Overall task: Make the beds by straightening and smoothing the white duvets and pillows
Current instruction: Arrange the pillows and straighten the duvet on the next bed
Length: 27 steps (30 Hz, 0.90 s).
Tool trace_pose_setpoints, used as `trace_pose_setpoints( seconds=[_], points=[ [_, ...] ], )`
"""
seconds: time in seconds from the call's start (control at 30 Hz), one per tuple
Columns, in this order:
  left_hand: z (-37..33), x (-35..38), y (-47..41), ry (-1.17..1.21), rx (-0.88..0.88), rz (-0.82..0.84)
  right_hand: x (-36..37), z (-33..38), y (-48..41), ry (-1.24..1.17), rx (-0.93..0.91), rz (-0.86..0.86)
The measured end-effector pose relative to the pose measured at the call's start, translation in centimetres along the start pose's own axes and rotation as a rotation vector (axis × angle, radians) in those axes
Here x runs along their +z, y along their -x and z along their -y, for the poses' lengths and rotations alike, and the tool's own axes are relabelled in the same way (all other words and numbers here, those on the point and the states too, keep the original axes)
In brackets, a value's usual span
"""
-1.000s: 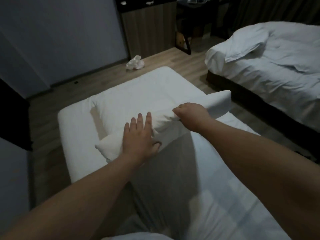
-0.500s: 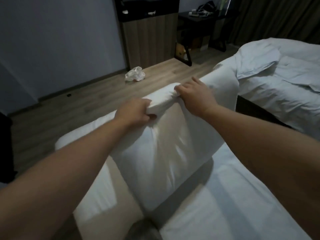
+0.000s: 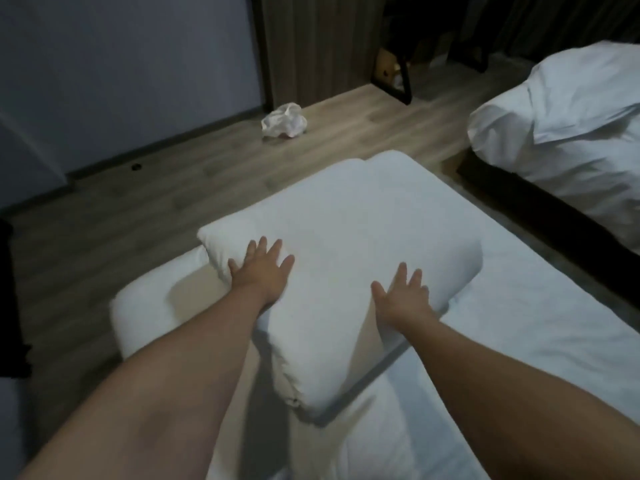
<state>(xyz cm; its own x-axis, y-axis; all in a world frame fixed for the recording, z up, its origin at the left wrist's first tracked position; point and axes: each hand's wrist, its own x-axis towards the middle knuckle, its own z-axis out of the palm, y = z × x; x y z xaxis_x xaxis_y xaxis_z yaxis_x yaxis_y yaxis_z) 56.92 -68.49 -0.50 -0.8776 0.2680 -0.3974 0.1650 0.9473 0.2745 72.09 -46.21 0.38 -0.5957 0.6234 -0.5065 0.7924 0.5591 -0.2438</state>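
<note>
A white pillow [image 3: 346,237] lies flat across the end of the near bed [image 3: 519,323], which is covered in white bedding. My left hand [image 3: 261,268] presses on the pillow's left part with its fingers spread. My right hand [image 3: 403,296] lies flat on the pillow's near right edge, fingers straight. A second bed [image 3: 571,133] with a rumpled white duvet and a loose pillow stands at the right.
Wooden floor [image 3: 156,202] runs round the near bed, with a crumpled white bag [image 3: 284,120] lying on it by the wall. A wooden cabinet [image 3: 311,39] and a dark desk stand at the back. A narrow gap separates the two beds.
Half a second ago both hands gripped the pillow's top edge and held it upright. It now lies flat on the bed, with both hands open and pressing on it.
</note>
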Motion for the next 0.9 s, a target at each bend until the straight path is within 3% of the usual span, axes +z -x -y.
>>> trace_pose_setpoints(
  seconds=[0.13, 0.2, 0.33, 0.47, 0.63, 0.8, 0.9],
  points=[
    [1.8, 0.7, -2.4, 0.027, -0.132, -0.067, 4.2, -2.4, -0.2, -0.687, 0.466, -0.008],
    [2.6, 1.0, -3.7, 0.018, -0.192, -0.057, 5.7, -2.4, -0.2, -1.021, 0.573, 0.025],
    [2.6, 2.2, -4.7, 0.018, -0.187, -0.014, 10.7, -4.4, -3.4, -1.272, 0.716, -0.004],
    [2.7, 3.5, -6.2, -0.112, -0.19, -0.029, 9.3, -2.5, -1.6, -1.238, 0.805, -0.079],
    [0.0, 1.5, -11.2, -0.112, -0.269, -0.199, 8.6, 0.3, -1.6, -1.143, 0.92, -0.259],
    [0.5, 0.0, -20.7, 0.019, -0.039, -0.094, 11.1, 0.2, -4.9, -0.906, 1.034, -0.435],
    [1.4, 0.1, -24.2, 0.187, -0.03, 0.079, 12.8, 0.7, -7.4, -0.749, 1.067, -0.511]
  ],
)
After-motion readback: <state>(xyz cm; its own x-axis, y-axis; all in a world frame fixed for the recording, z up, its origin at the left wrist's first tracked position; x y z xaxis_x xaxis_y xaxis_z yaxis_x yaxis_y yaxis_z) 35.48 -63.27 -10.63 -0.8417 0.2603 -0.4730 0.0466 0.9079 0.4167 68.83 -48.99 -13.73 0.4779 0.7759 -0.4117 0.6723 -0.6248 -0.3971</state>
